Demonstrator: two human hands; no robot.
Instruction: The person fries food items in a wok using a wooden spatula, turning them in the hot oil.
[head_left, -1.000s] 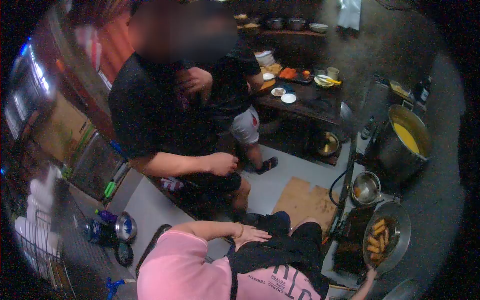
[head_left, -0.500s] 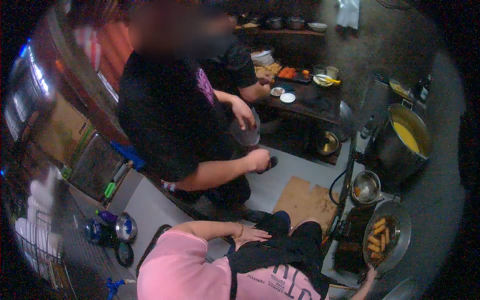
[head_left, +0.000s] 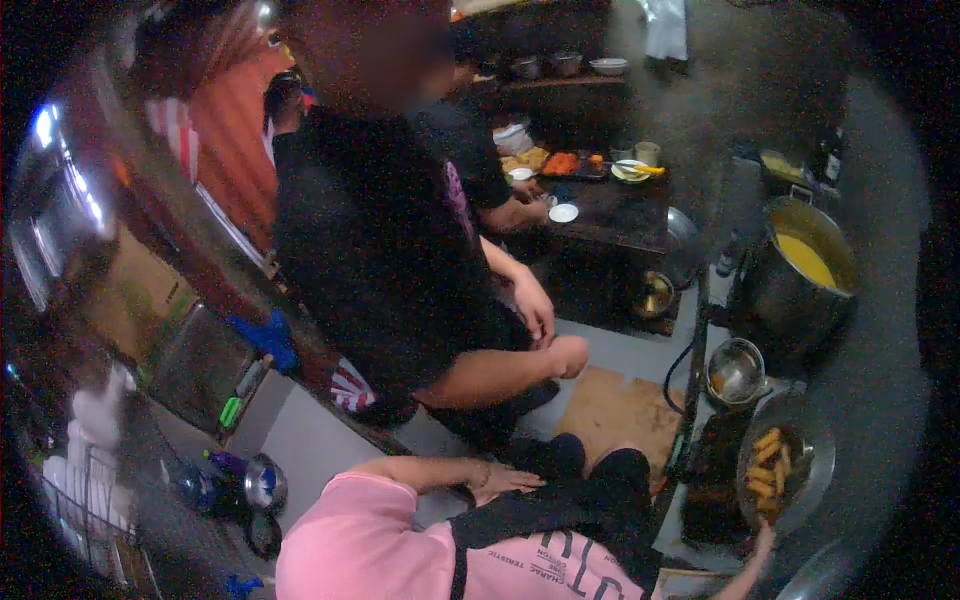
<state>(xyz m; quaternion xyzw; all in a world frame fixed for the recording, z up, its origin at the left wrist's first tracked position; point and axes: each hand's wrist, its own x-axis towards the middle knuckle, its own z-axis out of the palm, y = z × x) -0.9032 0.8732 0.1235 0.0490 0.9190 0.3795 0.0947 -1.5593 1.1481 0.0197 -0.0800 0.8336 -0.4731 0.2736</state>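
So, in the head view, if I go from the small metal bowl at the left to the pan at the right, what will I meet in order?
Metal bowl, left hand, brown board, pan with brown fried pieces.

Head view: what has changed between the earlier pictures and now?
One hand of the nearer co-worker came down from the chest to beside the other hand, which moved rightward in view. The framing shifted slightly. Unchanged: the left hand flat on dark clothing, the right hand at the pan.
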